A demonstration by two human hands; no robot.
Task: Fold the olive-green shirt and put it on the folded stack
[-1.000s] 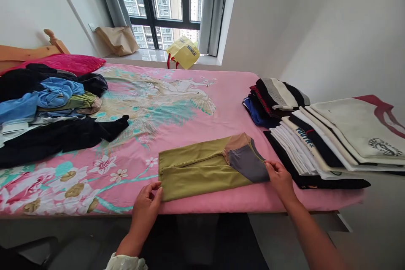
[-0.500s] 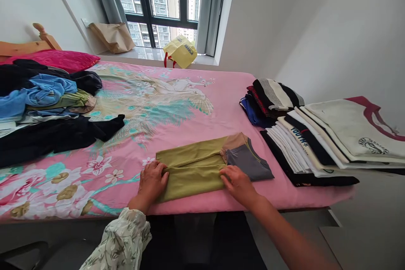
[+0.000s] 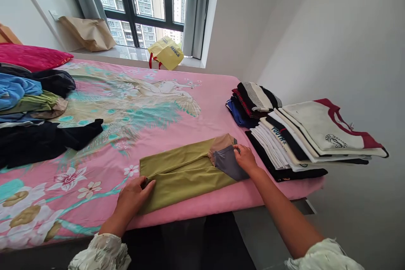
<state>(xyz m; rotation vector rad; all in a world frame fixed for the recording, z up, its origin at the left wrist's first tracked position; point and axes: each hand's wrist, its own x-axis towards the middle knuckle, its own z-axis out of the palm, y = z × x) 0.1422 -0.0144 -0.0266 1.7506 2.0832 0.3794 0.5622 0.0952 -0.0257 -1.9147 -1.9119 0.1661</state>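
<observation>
On the bed's front edge lies a folded olive-green shirt (image 3: 186,175) with a grey and tan section at its right end. My left hand (image 3: 133,198) is at the shirt's left end, thumb over the fabric and fingers curled at its edge. At the opposite end, my right hand (image 3: 245,159) pinches the edge of the grey section between thumb and fingers. The collar is mostly hidden there.
Stacked folded clothes (image 3: 284,143) stand to the right, beside a smaller folded pile (image 3: 253,101). Loose clothes (image 3: 34,97) and a black garment (image 3: 47,141) lie at left. A yellow bag (image 3: 167,52) and brown paper bag (image 3: 91,33) are by the window.
My right hand has moved from the shirt's middle to its grey end and grips the edge, drawing the grey part inward. My left hand stays at the left end. The view has turned right.
</observation>
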